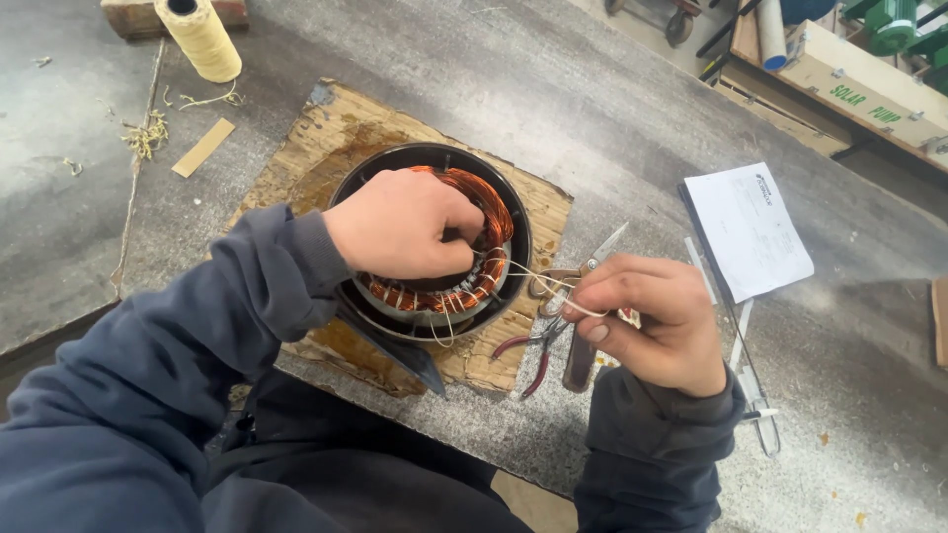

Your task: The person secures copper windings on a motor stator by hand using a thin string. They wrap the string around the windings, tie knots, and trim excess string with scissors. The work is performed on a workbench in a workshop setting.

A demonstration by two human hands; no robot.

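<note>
A round black motor stator (pixel 513 212) with copper windings (pixel 486 202) rests on a worn wooden board (pixel 346 123). My left hand (pixel 400 225) lies over the windings with its fingers curled down into them, pinching a pale lacing thread (pixel 528 274). That thread runs taut to the right, where my right hand (pixel 657 321) pinches its other end between thumb and fingers. Scissors (pixel 592 265) and red-handled pliers (pixel 528 353) lie on the board's right edge, just under my right hand.
A spool of yellowish twine (pixel 202 38) stands at the top left, with a cardboard strip (pixel 202 148) near it. A white paper sheet on a dark clipboard (pixel 749 232) lies to the right. Cardboard boxes (pixel 859 84) sit beyond the grey bench's far edge.
</note>
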